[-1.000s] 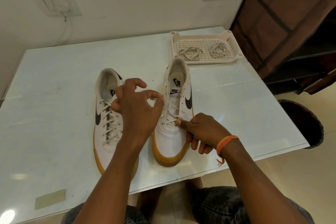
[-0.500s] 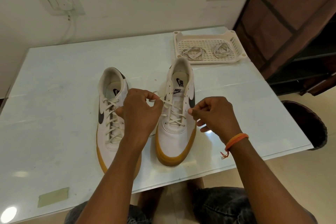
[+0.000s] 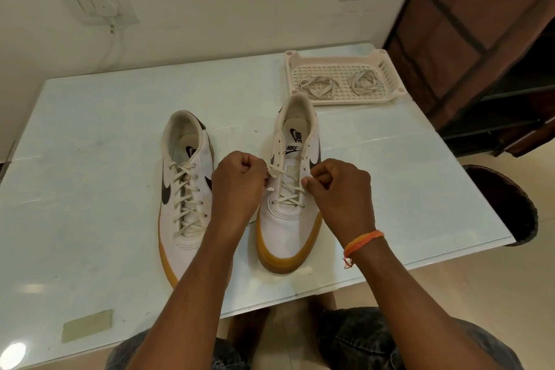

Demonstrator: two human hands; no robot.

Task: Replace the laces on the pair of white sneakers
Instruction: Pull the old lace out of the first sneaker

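Two white sneakers with gum soles stand side by side on the table, toes toward me. The left sneaker (image 3: 184,189) is laced to the top. The right sneaker (image 3: 289,213) carries a cream lace (image 3: 285,194) through its lower eyelets only. My left hand (image 3: 238,186) is closed beside the right sneaker's left eyelet row, pinching one end of that lace. My right hand (image 3: 339,186) is closed at the right eyelet row, pinching the other end. Two loose bundled laces (image 3: 318,87) lie in a white tray (image 3: 387,69) at the back right.
The pale glass table (image 3: 90,159) ends close to my knees at the front edge. A strip of tape (image 3: 87,326) sticks near the front left corner. A dark stool (image 3: 504,204) stands right of the table, and a brown cabinet (image 3: 480,24) rises behind the tray.
My right hand rose from low on the right sneaker's side to its right eyelet row and closed on a lace end. My left hand shifted down and right, closer to the same sneaker.
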